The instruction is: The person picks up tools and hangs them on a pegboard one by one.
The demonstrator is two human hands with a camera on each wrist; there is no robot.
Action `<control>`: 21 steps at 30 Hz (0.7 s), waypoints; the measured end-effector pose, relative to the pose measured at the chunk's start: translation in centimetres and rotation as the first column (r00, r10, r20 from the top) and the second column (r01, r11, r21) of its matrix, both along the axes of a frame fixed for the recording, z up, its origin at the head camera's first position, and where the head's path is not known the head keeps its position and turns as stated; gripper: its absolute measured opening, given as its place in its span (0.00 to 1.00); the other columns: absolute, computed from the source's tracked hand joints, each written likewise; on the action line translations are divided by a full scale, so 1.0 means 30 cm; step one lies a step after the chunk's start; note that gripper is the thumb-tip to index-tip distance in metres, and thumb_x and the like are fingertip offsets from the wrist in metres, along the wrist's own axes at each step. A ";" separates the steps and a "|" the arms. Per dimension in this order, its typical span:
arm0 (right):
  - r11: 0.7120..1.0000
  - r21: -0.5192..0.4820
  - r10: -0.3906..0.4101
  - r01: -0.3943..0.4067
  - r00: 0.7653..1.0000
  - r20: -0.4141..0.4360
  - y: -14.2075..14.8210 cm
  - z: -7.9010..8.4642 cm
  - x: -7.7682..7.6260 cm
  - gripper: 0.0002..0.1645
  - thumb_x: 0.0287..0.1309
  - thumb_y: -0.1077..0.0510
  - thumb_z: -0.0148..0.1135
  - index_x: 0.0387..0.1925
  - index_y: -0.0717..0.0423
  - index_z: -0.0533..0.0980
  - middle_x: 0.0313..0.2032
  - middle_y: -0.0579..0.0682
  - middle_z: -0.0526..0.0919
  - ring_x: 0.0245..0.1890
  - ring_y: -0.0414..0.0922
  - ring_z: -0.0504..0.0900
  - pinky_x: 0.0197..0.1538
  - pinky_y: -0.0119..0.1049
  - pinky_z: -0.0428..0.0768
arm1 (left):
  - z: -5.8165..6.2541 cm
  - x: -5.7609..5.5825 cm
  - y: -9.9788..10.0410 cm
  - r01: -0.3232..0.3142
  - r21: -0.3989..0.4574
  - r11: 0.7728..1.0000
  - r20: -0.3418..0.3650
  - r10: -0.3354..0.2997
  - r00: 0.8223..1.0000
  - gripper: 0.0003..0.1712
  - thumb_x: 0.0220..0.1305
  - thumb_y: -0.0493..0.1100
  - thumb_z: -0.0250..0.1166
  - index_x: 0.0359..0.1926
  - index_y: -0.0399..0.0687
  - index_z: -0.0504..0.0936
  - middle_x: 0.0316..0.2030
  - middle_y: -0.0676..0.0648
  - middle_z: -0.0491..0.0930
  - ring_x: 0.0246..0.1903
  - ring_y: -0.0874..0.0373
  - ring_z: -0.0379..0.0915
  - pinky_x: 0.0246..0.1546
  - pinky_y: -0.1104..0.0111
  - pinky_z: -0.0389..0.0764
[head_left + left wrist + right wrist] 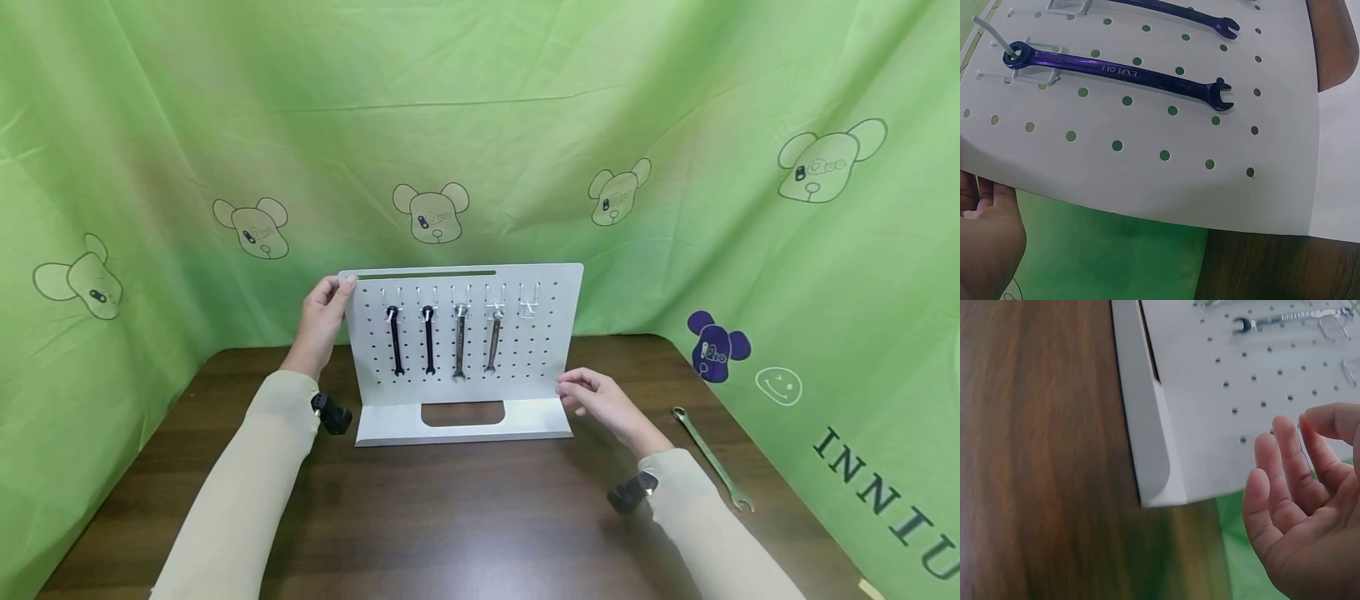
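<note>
A white pegboard stand point(540, 350) stands upright on the table. My left hand point(324, 321) grips its upper left corner, thumb in front and fingers behind the edge. By the lower right edge of the board is my right hand point(600, 402), fingers loosely bent and nothing held; whether the fingertips touch the board I cannot tell. Two dark purple combination wrenches point(1116, 69) hang by their ring ends from hooks on the left. Beside them hang two silver wrenches point(460, 342), point(493, 342). Another wire hook point(528, 302) sits further right.
A silver combination wrench point(712, 458) lies on the brown wooden table point(465, 517), right of my right forearm. Green curtain point(525, 100) with printed mouse heads surrounds the table at the back and both sides. Each wrist wears a black camera point(332, 414).
</note>
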State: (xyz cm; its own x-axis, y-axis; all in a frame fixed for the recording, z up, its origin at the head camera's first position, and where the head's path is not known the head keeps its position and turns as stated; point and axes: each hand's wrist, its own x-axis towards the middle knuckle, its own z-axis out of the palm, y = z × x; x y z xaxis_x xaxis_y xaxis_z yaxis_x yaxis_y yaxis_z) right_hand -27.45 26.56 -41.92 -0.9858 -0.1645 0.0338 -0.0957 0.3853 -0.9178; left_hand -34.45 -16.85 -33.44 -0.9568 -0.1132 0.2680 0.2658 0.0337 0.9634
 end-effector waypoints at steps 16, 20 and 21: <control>0.996 0.052 -0.070 0.069 0.997 0.016 0.237 -0.076 0.084 0.21 0.73 0.60 0.56 0.57 0.74 0.70 0.48 0.65 0.82 0.40 0.42 0.82 0.39 0.38 0.80 | -0.001 0.005 0.000 -0.005 0.010 1.000 -0.022 0.005 1.000 0.17 0.74 0.57 0.58 0.46 0.48 0.75 0.41 0.51 0.72 0.41 0.59 0.66 0.46 0.66 0.68; 0.990 0.123 -0.071 0.072 0.997 -0.019 0.298 -0.077 0.116 0.20 0.72 0.61 0.56 0.56 0.74 0.71 0.47 0.66 0.83 0.38 0.42 0.82 0.37 0.37 0.80 | 0.001 0.005 0.001 -0.001 0.008 1.000 -0.015 0.001 1.000 0.17 0.74 0.57 0.57 0.46 0.49 0.76 0.41 0.51 0.72 0.41 0.59 0.66 0.46 0.66 0.68; 0.987 0.141 -0.070 0.073 0.997 -0.028 0.313 -0.077 0.126 0.20 0.72 0.61 0.56 0.56 0.74 0.70 0.47 0.66 0.82 0.38 0.41 0.82 0.37 0.37 0.81 | 0.001 0.005 0.002 -0.001 0.007 1.000 -0.015 0.001 1.000 0.17 0.74 0.57 0.57 0.46 0.48 0.75 0.41 0.51 0.72 0.41 0.59 0.66 0.46 0.66 0.68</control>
State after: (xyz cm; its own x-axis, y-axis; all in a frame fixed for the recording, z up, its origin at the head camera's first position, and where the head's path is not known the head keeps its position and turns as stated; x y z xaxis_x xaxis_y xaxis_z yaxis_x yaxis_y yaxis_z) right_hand -23.67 35.96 -44.22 -0.9944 -0.0986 0.0381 -0.0840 0.5181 -0.8512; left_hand -34.30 -16.78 -33.41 -0.9526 -0.1164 0.2810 0.2798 0.0270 0.9597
